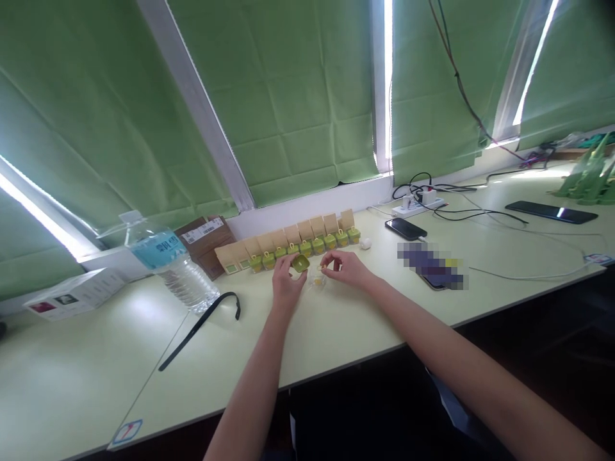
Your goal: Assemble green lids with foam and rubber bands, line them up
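Note:
My left hand (287, 282) holds a small green cup-shaped piece (300, 263) between thumb and fingers, its hollow side facing me. To its right, my right hand (343, 266) pinches a tiny yellowish piece (321, 268) at the fingertips. Just below, between the hands, a small clear item with a yellow spot (317, 280) lies on the table. Behind both hands runs a row of small green lidded containers (306, 248) with yellow loops on top. Tan paper packets (291, 234) stand in a line behind them.
A large water bottle (177, 269), a cardboard box (204, 240), a white box (77, 293) and a black strap (196, 326) are at the left. At the right are a phone (405, 228), a power strip (418, 206), cables and a dark flat device (551, 212). The table's front edge runs beneath my forearms.

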`<action>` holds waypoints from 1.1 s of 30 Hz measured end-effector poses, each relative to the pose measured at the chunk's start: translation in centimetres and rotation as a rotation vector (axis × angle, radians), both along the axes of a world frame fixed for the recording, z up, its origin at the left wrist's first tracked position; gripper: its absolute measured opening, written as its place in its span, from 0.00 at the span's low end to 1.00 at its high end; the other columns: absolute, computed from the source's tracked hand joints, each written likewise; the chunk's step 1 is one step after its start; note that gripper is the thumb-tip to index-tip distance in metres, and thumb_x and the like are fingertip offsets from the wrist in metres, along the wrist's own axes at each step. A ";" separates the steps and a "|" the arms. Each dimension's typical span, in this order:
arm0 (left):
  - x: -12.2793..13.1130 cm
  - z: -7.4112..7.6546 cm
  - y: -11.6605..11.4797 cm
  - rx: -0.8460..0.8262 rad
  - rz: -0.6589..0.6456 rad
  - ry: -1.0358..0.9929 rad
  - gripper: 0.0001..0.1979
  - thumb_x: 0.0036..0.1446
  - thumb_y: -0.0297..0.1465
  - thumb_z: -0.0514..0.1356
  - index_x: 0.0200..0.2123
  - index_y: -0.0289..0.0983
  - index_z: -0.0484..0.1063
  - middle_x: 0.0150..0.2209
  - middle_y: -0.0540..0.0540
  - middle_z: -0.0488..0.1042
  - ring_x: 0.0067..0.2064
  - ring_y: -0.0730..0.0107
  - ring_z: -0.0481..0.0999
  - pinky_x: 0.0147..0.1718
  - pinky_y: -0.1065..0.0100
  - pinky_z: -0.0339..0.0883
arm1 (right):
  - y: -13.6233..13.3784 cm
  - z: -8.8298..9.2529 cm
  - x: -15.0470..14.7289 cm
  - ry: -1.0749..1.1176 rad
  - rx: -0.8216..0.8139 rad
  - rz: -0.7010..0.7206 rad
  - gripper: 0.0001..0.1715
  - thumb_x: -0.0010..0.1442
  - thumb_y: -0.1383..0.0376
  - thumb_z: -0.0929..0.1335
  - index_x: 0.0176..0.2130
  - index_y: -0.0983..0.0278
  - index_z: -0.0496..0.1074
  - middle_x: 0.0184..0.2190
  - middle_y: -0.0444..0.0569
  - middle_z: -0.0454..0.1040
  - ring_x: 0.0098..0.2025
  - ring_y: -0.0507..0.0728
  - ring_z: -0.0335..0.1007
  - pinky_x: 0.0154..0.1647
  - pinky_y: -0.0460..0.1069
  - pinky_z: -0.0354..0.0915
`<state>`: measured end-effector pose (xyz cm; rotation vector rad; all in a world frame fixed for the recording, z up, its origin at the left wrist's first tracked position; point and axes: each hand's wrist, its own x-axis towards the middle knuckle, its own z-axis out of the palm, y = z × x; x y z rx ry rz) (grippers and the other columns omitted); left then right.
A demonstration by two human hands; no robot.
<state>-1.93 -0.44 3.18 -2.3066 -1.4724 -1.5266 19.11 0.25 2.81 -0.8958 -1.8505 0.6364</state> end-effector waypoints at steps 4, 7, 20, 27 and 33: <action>0.8 -0.1 -0.3 -0.004 -0.073 0.042 0.22 0.52 0.26 0.62 0.51 0.42 0.70 0.48 0.43 0.74 0.46 0.63 0.74 0.36 0.67 0.70 | -0.2 0.3 -0.1 0.015 0.017 -0.021 0.13 0.55 0.61 0.70 0.40 0.63 0.75 0.38 0.47 0.79 0.25 0.49 0.64 0.29 0.45 0.62; 0.9 -0.3 -0.4 -0.030 -0.090 0.039 0.23 0.53 0.27 0.61 0.53 0.43 0.69 0.47 0.45 0.76 0.43 0.65 0.75 0.36 0.67 0.69 | -0.3 0.3 -0.1 0.032 0.029 -0.029 0.12 0.55 0.61 0.71 0.40 0.62 0.76 0.36 0.46 0.79 0.24 0.48 0.63 0.29 0.45 0.62; 1.4 -0.3 -0.7 -0.053 -0.173 0.075 0.23 0.54 0.32 0.63 0.54 0.42 0.68 0.46 0.46 0.77 0.39 0.68 0.73 0.40 0.65 0.69 | 0.0 0.2 -0.1 0.019 0.052 -0.043 0.10 0.54 0.61 0.70 0.37 0.63 0.76 0.35 0.47 0.79 0.25 0.49 0.64 0.27 0.44 0.61; 1.7 -0.1 -1.1 -0.053 -0.242 0.114 0.21 0.55 0.29 0.62 0.53 0.43 0.69 0.46 0.46 0.76 0.40 0.69 0.74 0.40 0.65 0.69 | 0.3 -0.1 -0.1 0.054 0.054 -0.056 0.11 0.53 0.61 0.71 0.37 0.63 0.78 0.34 0.48 0.79 0.24 0.49 0.62 0.27 0.45 0.61; 1.7 -0.1 -1.2 -0.044 -0.248 0.138 0.22 0.55 0.28 0.62 0.53 0.44 0.69 0.45 0.45 0.74 0.41 0.69 0.73 0.40 0.66 0.69 | 0.2 0.0 0.0 0.056 0.038 -0.052 0.12 0.53 0.58 0.72 0.35 0.62 0.80 0.33 0.48 0.80 0.25 0.50 0.61 0.28 0.46 0.61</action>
